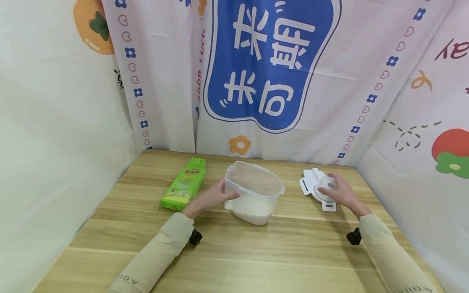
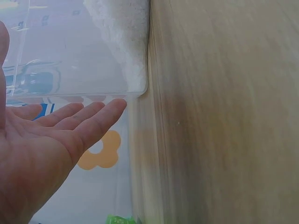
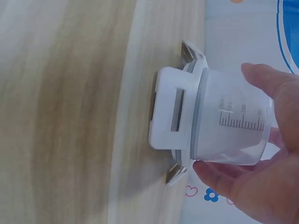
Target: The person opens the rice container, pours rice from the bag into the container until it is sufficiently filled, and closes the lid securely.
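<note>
A clear plastic container (image 1: 272, 179) with white rice (image 1: 253, 209) in its lower part stands mid-table. My left hand (image 1: 214, 195) is at its left side, thumb over the near wall; in the left wrist view the fingers are straight, with fingertips right at the wall. To the right, a white lid (image 1: 310, 179) with side clips lies on the table. On it sits a clear measuring cup (image 3: 233, 116) with a printed scale, open-side down against the lid. My right hand (image 1: 342, 191) holds this cup, thumb on one side and fingers curled round the other.
A green packet (image 1: 185, 183) lies left of the container on the wooden table (image 1: 234, 260). Printed cloth (image 1: 168, 81) hangs along the back edge, and more cloth walls stand at both sides.
</note>
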A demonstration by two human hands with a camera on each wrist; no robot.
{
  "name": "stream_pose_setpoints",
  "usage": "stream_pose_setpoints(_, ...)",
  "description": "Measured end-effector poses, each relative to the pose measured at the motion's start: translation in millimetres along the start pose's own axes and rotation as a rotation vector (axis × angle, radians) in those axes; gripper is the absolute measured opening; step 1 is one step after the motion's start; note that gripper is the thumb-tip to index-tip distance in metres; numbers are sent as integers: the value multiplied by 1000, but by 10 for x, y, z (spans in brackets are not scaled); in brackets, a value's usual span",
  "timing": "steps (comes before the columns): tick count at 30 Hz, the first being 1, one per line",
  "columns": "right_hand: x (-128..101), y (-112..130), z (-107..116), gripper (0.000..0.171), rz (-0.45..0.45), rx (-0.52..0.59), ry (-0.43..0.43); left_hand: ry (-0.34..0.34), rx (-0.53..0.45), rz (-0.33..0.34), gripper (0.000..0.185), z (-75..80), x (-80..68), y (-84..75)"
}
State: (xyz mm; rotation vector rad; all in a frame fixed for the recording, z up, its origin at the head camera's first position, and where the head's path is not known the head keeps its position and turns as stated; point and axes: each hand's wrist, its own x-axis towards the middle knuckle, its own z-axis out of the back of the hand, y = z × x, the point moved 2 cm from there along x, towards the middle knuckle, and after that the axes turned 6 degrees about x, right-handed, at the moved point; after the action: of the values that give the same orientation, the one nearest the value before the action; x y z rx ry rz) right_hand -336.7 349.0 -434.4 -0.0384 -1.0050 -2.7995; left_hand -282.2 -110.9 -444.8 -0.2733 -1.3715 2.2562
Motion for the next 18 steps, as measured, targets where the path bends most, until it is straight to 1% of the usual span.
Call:
stream_pose_setpoints(6,-51,-47,29,86,12,15,-41,2,-6,-3,90,-1,11,-2)
stream_pose_setpoints(11,-66,-29,61,84,5,34,-98,3,-11,-7,91,-3,21,18)
stream_pose_setpoints(18,-103,35,44,79,-48,134,-226,4,-15,-18,96,-16,30,42)
